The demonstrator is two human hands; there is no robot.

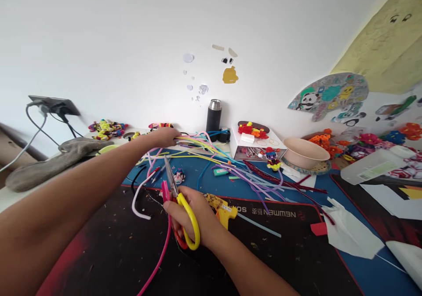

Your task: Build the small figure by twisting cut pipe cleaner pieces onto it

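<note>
My left hand (164, 137) reaches to the back of the table, its fingers closed around the ends of a bundle of coloured pipe cleaners (211, 147). Nearer to me, my right hand (194, 212) grips scissors (191, 219) with yellow and red handles, the blades pointing up and away. A bright pink pipe cleaner (164, 247) is also pinched in that hand; its bent end stands beside the blades and its tail hangs toward me. Just beyond the blades lies a small doll-like face (179, 176). A yellow glue gun (225, 212) rests partly hidden behind my right hand.
A black desk mat (280, 252) covers the front. At the back stand a black thermos (214, 116), a white box (235, 144) and a beige bowl (305, 153). A plastic bottle (376, 166) lies at right, near white tissue (351, 232). A power strip (54, 105) is at left.
</note>
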